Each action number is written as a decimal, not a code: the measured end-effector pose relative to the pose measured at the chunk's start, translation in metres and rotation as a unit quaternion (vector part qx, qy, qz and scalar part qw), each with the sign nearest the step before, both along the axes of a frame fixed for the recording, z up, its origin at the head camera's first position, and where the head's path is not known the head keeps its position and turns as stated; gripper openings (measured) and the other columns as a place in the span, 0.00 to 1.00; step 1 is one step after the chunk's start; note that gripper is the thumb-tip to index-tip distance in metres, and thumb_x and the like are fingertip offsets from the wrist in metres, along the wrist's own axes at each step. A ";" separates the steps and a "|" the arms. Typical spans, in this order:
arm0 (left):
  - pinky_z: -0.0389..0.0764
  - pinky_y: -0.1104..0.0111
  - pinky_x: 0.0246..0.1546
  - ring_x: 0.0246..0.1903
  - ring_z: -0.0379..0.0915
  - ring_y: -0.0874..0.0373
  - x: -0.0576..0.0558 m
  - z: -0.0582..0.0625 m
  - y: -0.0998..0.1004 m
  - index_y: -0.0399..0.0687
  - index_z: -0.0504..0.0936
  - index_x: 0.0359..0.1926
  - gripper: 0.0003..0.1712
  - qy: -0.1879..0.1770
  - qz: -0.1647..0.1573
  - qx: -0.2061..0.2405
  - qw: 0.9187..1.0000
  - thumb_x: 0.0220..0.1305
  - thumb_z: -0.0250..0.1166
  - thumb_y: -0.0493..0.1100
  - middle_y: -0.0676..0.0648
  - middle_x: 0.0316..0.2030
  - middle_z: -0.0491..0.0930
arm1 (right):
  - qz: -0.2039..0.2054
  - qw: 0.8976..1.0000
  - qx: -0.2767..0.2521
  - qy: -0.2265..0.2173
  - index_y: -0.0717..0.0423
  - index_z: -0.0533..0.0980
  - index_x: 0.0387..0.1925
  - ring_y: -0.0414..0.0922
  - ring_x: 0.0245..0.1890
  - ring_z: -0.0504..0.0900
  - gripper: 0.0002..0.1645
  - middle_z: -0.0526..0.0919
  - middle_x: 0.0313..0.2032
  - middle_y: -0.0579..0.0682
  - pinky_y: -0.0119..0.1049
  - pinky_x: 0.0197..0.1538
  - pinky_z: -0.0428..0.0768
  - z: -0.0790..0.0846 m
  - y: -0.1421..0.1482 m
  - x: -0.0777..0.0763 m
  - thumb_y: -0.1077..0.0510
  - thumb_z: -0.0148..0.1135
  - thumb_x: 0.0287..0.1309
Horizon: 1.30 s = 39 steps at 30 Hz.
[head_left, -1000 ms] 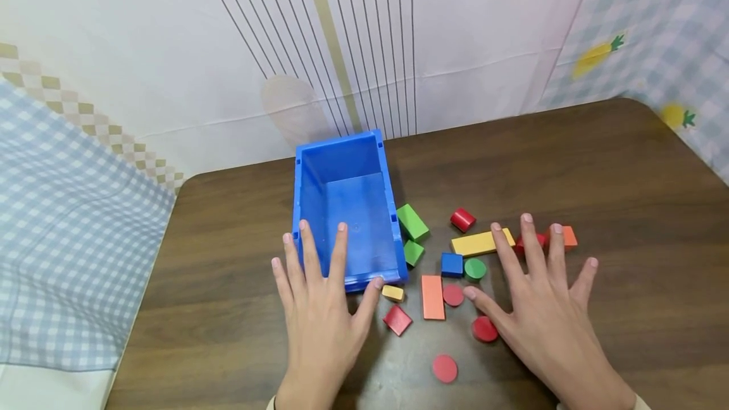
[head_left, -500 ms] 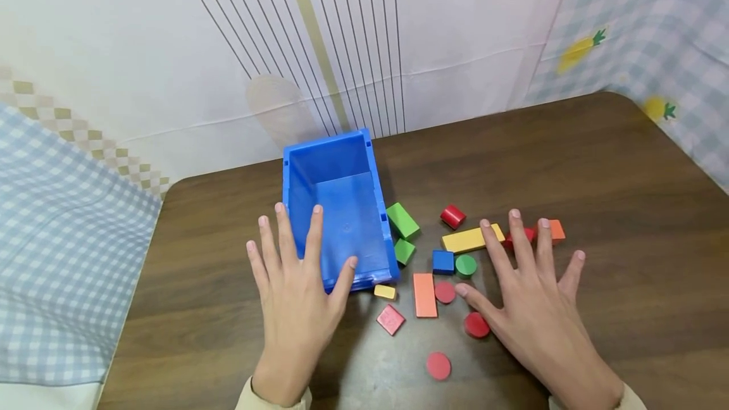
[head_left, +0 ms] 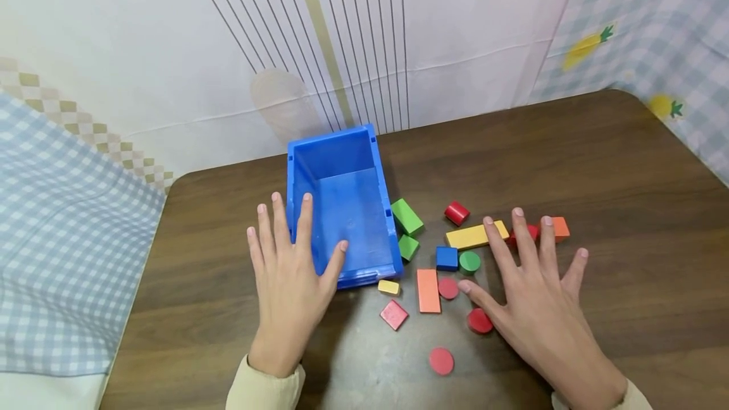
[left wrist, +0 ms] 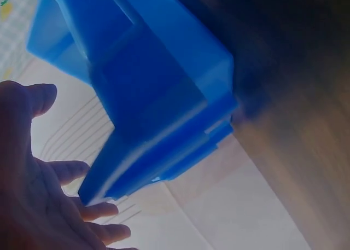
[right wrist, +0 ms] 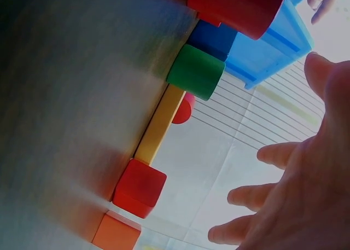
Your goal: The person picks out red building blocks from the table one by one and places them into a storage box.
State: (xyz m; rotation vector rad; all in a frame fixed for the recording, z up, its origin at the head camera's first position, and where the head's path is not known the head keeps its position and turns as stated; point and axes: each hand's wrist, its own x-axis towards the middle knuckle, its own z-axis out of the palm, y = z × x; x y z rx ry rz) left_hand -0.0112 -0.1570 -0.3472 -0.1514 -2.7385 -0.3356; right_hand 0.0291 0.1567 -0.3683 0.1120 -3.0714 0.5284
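Observation:
My left hand (head_left: 289,290) hovers with spread, straight fingers over the front left corner of a blue plastic bin (head_left: 359,201). In the left wrist view, its fingers lie beside the bin's wall (left wrist: 153,91) and hold nothing. My right hand (head_left: 535,299) is spread palm down above wooden blocks. Its fingertips overlap a long yellow block (head_left: 468,236) and a red block (head_left: 531,233) in the head view. The right wrist view has those fingers apart from the green cylinder (right wrist: 196,72) and the red cube (right wrist: 139,188). An orange block (head_left: 560,228) lies beyond the ring finger.
Green blocks (head_left: 407,216) lie along the bin's right side. A blue cube (head_left: 447,258), an orange rectangle (head_left: 428,291), a small yellow block (head_left: 389,287), a red square block (head_left: 394,314) and several red round pieces (head_left: 442,361) are scattered in front. Patterned cloth (head_left: 473,24) hangs behind the table.
My left hand has drawn left, away from the bin's front right part, staying spread. The right hand stays over the same blocks. The head view has shifted slightly; blocks and bin keep their places.

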 end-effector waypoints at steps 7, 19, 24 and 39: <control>0.46 0.35 0.78 0.82 0.40 0.34 -0.013 0.005 -0.004 0.52 0.58 0.84 0.49 -0.015 0.007 -0.002 1.000 0.71 0.59 0.68 0.35 0.83 0.48 | -0.005 1.000 -0.001 -0.007 0.44 0.45 0.86 0.73 0.81 0.29 0.63 0.35 0.84 0.63 0.87 0.65 0.30 0.000 0.000 -0.002 0.25 0.63 0.63; 0.48 0.38 0.78 0.82 0.41 0.37 -0.026 0.009 -0.008 0.58 0.55 0.85 0.50 -0.029 0.014 0.028 0.999 0.71 0.56 0.72 0.37 0.83 0.49 | -0.008 1.000 0.001 0.002 0.42 0.43 0.86 0.71 0.81 0.29 0.63 0.35 0.84 0.63 0.86 0.65 0.29 -0.002 0.003 0.003 0.24 0.61 0.64; 0.49 0.37 0.78 0.82 0.42 0.37 -0.031 0.013 -0.010 0.59 0.54 0.85 0.51 -0.033 0.016 0.031 0.999 0.70 0.55 0.74 0.38 0.83 0.50 | -0.004 1.000 0.000 0.002 0.43 0.44 0.86 0.72 0.81 0.31 0.63 0.37 0.84 0.64 0.87 0.65 0.30 -0.003 0.003 0.003 0.24 0.62 0.64; 0.49 0.36 0.77 0.82 0.41 0.37 -0.050 0.024 -0.018 0.61 0.53 0.85 0.48 -0.046 0.008 0.084 0.995 0.73 0.51 0.75 0.38 0.83 0.49 | -0.006 1.000 0.002 0.001 0.43 0.43 0.86 0.71 0.81 0.30 0.63 0.35 0.84 0.63 0.87 0.64 0.29 -0.003 0.002 0.002 0.24 0.60 0.65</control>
